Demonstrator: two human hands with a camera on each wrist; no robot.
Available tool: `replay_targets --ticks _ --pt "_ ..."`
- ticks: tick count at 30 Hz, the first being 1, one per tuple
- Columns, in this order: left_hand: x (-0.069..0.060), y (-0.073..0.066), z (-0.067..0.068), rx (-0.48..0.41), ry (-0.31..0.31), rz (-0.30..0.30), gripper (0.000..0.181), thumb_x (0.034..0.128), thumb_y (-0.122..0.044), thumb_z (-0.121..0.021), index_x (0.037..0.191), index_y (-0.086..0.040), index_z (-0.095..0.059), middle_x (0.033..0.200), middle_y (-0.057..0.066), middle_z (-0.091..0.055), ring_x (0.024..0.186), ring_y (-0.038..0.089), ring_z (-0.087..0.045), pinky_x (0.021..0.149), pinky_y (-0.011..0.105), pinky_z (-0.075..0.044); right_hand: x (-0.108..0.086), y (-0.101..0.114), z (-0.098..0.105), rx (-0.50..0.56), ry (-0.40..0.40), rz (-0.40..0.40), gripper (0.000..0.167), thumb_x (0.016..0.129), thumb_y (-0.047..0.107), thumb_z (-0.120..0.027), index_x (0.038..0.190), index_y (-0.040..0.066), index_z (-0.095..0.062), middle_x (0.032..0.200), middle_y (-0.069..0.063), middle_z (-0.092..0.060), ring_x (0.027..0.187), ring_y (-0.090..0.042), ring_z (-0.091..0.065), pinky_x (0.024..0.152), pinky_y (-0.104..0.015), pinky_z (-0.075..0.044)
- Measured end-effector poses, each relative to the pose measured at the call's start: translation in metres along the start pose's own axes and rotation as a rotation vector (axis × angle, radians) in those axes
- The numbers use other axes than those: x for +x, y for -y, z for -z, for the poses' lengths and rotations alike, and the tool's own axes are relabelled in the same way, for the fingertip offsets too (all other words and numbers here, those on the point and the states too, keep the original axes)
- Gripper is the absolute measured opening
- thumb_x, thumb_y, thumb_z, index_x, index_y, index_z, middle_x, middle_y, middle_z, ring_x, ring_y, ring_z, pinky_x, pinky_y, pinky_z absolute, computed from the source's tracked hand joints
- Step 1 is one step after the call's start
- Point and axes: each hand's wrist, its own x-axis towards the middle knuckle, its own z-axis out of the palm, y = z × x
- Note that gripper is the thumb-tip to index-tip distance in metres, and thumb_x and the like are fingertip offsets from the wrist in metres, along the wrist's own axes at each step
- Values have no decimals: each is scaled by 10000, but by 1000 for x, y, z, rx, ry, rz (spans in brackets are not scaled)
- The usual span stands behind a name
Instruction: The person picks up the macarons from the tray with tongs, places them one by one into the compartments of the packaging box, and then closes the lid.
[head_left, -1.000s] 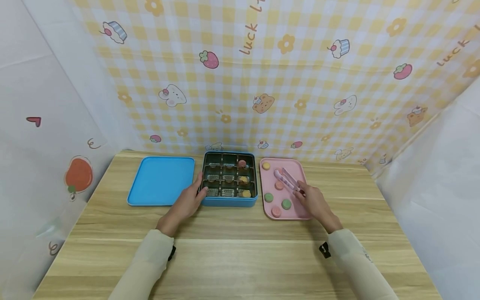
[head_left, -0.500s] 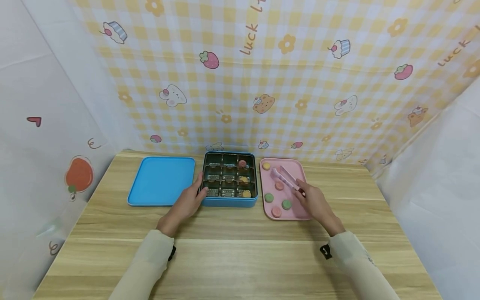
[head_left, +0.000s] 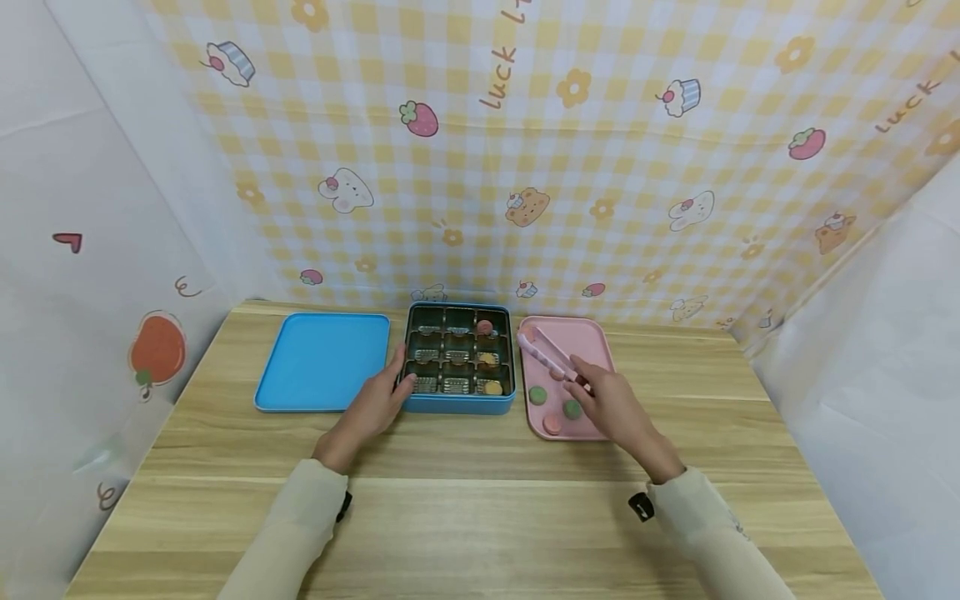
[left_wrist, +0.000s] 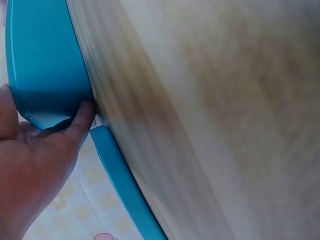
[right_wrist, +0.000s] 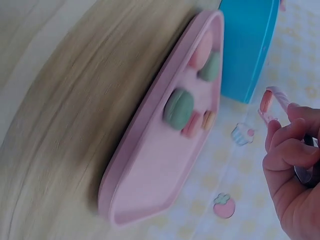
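My left hand (head_left: pixel 372 402) rests against the left side of a blue box (head_left: pixel 459 405), thumb near its front corner and the other fingers along the side wall. The box's dark divided insert holds a pink macaron (head_left: pixel 484 327) at the back right and yellow macarons (head_left: pixel 492 387) in the middle and front right compartments. My right hand (head_left: pixel 617 408) grips pale pink tongs (head_left: pixel 553 362) above a pink tray (head_left: pixel 594 337). A pink macaron (right_wrist: pixel 267 101) is pinched between the tong tips, raised near the tray's back left corner.
Green macarons (head_left: pixel 537 396) and a pink macaron (head_left: pixel 552 424) lie on the tray's front half, others partly hidden by the tongs. A blue lid (head_left: pixel 326 360) lies left of the box. A checked cloth (head_left: pixel 480 242) hangs behind the wooden table (head_left: pixel 480 525).
My right hand has moved left and lifted the tongs, with a pink macaron in their tips, from the tray's back middle toward the box. The left hand and box stay still.
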Motion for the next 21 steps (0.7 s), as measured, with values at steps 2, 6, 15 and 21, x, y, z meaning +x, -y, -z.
replay_targets --ticks 2,6,15,21 --pt "0 0 0 0 -2 -3 670 1089 -285 -397 1590 -17 -41 1619 211 -153 1434 417 -300 1134 568 -319 0 5 -2 14 8 1 473 945 82 -674 1375 -69 -545 795 -34 -664 567 -49 -468 462 -209 -409" --pt "0 0 0 -2 -1 -9 671 1090 -283 -396 1591 -23 -34 1622 207 -143 1442 414 -286 1141 566 -307 -2 14 -5 21 25 6 473 944 88 -678 1380 -47 -552 787 -16 -653 555 -36 -457 459 -200 -402" --pt "0 1 0 1 -5 -14 669 1087 -276 -402 1590 -16 -44 1615 214 -161 1432 420 -303 1134 569 -318 -5 26 -12 30 36 53 445 921 94 -711 1326 -50 -595 800 8 -651 581 -23 -471 464 -191 -403" --pt "0 1 0 2 -10 -11 668 1086 -276 -405 1589 -14 -52 1612 218 -169 1427 422 -310 1129 571 -325 -6 32 -18 40 63 70 460 927 107 -706 1344 -46 -588 792 21 -639 588 -10 -464 478 -185 -409"
